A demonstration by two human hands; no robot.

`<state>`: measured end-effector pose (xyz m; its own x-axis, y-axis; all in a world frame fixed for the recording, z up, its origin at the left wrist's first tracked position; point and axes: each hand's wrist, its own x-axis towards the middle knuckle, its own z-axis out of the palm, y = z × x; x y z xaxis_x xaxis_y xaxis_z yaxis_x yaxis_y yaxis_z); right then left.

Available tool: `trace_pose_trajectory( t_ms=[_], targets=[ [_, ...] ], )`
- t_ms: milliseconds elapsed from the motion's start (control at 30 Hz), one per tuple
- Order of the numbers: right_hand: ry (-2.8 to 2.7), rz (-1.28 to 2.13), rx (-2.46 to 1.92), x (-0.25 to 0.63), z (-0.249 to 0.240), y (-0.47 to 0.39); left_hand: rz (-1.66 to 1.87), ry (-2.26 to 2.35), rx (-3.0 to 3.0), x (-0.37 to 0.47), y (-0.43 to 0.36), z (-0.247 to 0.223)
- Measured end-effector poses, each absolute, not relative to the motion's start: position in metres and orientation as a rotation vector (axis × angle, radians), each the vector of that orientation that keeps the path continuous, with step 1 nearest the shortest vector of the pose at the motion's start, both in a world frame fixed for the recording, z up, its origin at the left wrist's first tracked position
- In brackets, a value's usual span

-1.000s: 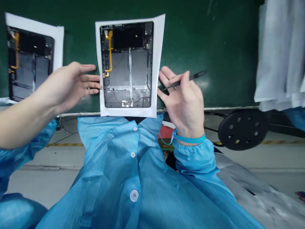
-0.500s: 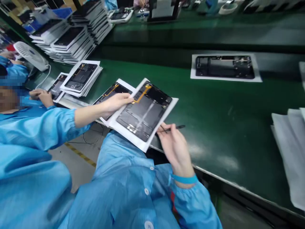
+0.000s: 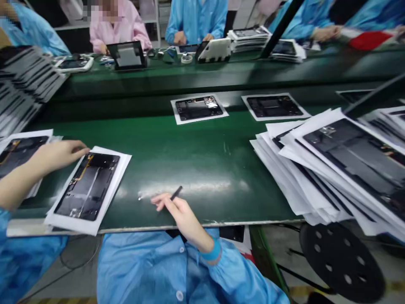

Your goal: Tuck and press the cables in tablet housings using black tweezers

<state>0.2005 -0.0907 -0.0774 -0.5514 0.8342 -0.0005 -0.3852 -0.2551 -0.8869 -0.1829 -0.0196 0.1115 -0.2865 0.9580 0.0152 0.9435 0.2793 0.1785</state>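
My left hand (image 3: 58,156) reaches in from the left edge, fingers stretched out and somewhat bent. Its fingertips are at the upper left corner of a tablet housing (image 3: 90,185); whether they touch it I cannot tell. This black housing lies on a white paper sheet (image 3: 118,169) at the bench's front edge, with an orange flex cable along one side and a light strip down its middle. Over the bench, my right hand (image 3: 179,211) is closed on a slim black pen-like tool (image 3: 176,192), which points up and away. The tool's lower end is hidden in the fingers.
Another housing (image 3: 22,152) lies left, partly behind my left arm. On the right stands a big stack of housings between papers (image 3: 316,169). Two housings on sheets (image 3: 199,107) (image 3: 274,105) lie farther back. Stacked housings (image 3: 28,80) rise at far left; a black stool (image 3: 341,257) stands below right.
The view has swung right. The housing on its sheet, held up by my left hand before, now rests on the bench. My right hand keeps the black tool and is now apart from the sheet.
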Motion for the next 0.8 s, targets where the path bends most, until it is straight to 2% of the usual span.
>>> trace_pose_trajectory(
  t_ms=[100,233,333,533,800],
  targets=[
    [-1.181,1.707,-0.799,0.247,-0.094,-0.084,0.137,2.318,1.979,-0.139,0.095,0.101],
    [-1.197,1.530,-0.879,0.268,-0.105,-0.084,0.077,2.082,2.145,-0.039,0.256,0.072],
    [-1.285,1.404,-0.868,0.267,-0.106,-0.089,0.132,2.006,2.203,0.028,0.335,0.049],
    [-1.369,1.321,-0.832,0.266,-0.099,-0.088,0.213,1.997,2.082,0.059,0.386,0.022],
    [-1.361,1.343,-0.840,0.268,-0.096,-0.082,0.248,1.947,2.010,0.040,0.382,0.032]
  ],
)
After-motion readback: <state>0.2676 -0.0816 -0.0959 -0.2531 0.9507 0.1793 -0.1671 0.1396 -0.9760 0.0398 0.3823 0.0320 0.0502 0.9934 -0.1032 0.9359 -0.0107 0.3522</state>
